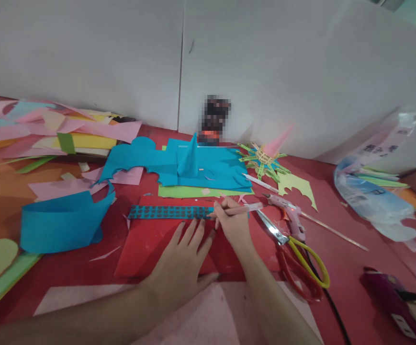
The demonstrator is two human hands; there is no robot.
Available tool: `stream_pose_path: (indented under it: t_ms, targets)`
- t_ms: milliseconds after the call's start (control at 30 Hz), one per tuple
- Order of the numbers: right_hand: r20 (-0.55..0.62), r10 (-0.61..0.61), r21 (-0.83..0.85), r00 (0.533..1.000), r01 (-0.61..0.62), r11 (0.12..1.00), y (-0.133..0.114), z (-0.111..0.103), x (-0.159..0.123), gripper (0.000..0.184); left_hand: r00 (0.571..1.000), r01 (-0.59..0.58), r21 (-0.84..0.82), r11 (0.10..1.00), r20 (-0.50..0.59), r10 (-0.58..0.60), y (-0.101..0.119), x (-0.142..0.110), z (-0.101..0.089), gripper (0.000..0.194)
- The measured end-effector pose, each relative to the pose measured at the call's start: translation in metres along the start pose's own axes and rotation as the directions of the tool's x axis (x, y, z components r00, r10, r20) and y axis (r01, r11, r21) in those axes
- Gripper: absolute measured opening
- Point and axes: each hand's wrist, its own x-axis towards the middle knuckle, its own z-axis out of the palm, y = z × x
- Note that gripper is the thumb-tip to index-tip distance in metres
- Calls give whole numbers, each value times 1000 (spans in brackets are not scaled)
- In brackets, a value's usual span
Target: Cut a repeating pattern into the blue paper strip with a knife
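Observation:
A long blue paper strip (pixel 168 212) with rows of dark drawn marks lies across a red board (pixel 150 244). My left hand (pixel 182 254) rests flat on the board, fingers spread, its fingertips by the strip's lower edge. In my right hand (pixel 232 225) is a pen (pixel 247 208), its tip at the strip near the end of the marked rows. The right part of the strip is partly hidden behind this hand. Just right of the board lie scissors (pixel 286 239) with one yellow and one red handle, blades apart.
A pink glue gun (pixel 294 218) lies beyond the scissors. Blue paper sheets (pixel 222 165) and a blue cone (pixel 189 158) stand behind the strip. Left are a blue paper band (pixel 57 223) and a paper pile (pixel 96 139); right, a plastic bag (pixel 376 191) and a purple tool (pixel 390 297).

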Motion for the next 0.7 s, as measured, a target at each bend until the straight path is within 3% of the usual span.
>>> stream_pose_path:
  t_ms: [700]
  targets:
    - [-44, 35, -22, 998, -36, 999, 5, -1, 0, 32, 1000, 3, 8, 1000, -12, -3, 0, 0, 0, 66]
